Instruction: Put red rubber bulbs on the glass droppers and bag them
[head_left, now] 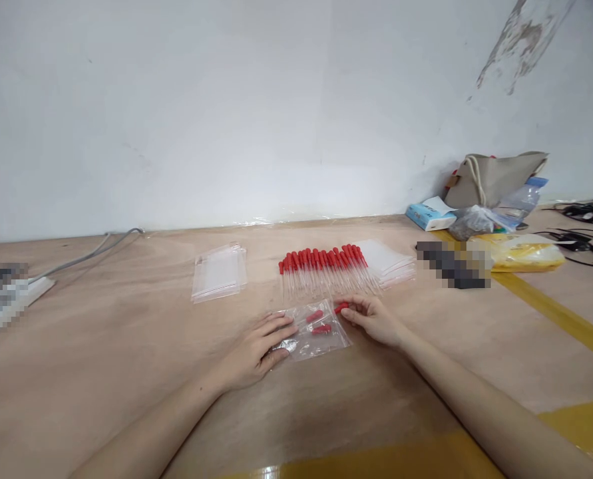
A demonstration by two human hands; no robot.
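A clear zip bag [309,346] lies flat on the table, with red-bulbed droppers [321,328] inside it. My left hand [256,346] rests on the bag's left end, fingers stretched over the plastic and thumb spread apart near its lower edge. At the bag's right end, my right hand [371,319] pinches the red bulb of another dropper [341,307]; its tube points left, and how far it reaches into the bag is hard to make out. Just beyond the bag, a row of droppers [321,259] lies side by side, red bulbs toward the wall.
Flat clear bags [219,273] are stacked at the left, and white sheets or bags [389,263] lie right of the dropper row. Farther right are a blue box [430,216], a yellow packet [526,254], a grey bag [496,179] and black cables [588,211]. A grey cable [91,253] runs at left.
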